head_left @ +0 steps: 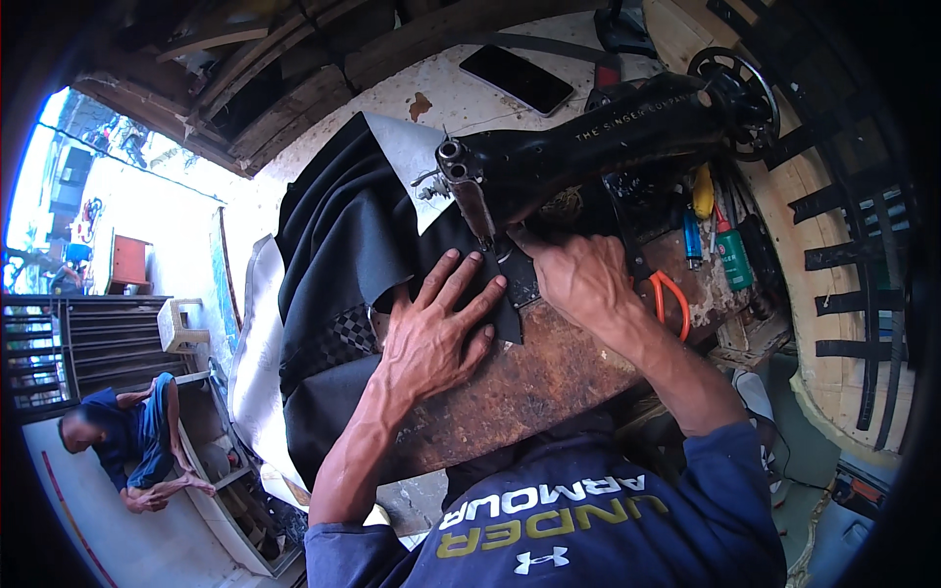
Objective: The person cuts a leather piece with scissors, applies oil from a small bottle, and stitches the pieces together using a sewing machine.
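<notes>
A black sewing machine [627,132] stands on the work table, its needle end over a sheet of black fabric [343,216]. The fabric spreads in folds to the left of the needle, and a checked piece [355,331] shows under it. My left hand [431,328] lies flat on the fabric, fingers apart, just left of the presser foot [486,241]. To the right of the foot is my right hand [583,279], its index finger stretched toward the foot and its other fingers curled. What those curled fingers hold, if anything, is hidden.
Orange-handled scissors [669,304], a green bottle [732,257] and a blue lighter [692,240] lie right of my right hand. A phone [518,78] rests behind the machine. Black straps [843,257] hang at the far right. Another person [132,431] sits at the lower left.
</notes>
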Tool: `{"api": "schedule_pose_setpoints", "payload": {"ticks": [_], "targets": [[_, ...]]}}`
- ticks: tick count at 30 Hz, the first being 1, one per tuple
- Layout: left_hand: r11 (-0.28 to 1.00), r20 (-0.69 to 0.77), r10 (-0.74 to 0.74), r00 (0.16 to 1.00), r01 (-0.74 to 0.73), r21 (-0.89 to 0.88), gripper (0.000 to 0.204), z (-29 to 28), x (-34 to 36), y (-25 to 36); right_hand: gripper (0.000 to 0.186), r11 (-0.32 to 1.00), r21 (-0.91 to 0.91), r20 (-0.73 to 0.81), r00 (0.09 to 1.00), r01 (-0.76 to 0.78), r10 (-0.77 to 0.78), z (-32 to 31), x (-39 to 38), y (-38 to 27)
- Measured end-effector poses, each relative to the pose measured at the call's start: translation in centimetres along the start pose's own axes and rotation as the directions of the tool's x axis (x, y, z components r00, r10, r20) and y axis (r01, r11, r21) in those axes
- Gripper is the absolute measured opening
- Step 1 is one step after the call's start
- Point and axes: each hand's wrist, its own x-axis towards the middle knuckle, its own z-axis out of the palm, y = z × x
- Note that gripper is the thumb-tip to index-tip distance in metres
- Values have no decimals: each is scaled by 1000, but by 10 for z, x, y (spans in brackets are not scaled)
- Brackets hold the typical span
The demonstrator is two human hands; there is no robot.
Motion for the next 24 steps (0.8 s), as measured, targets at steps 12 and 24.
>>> {"api": "schedule_pose_setpoints", "payload": {"ticks": [12,24], "targets": [[998,-39,-26,999,24,-64,57,-4,7,-9,45,999,-46,8,1000,9,-8,15,15,0],[987,-40,-34,999,28,-156,55,-10,16,-25,15,967,-223,-188,967,127,-170,37,52,27]]}}
